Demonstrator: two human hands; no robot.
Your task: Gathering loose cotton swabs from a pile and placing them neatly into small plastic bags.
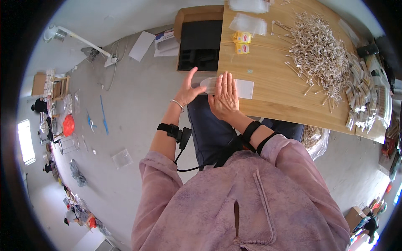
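Note:
A clear plastic bag (212, 85) with a row of thin sticks inside, like cotton swabs, lies at the table's left edge, its end sticking out past the edge. My right hand (225, 97) presses flat on it, fingers stretched out and side by side. To its left is my left hand (187, 90), open, with the thumb against the bag's end and the fingers raised apart from it. A white card (246, 89) shows from under my right hand, flat on the wood. What lies beneath my right palm is hidden.
Loose cotton swabs (320, 52) form a big heap on the wooden table (268, 71). Filled bags (368, 94) are piled at its right end. Yellow packets (242, 42) and empty clear bags (249, 24) lie farther off. Left of the table stands an open box with a black inside (200, 42).

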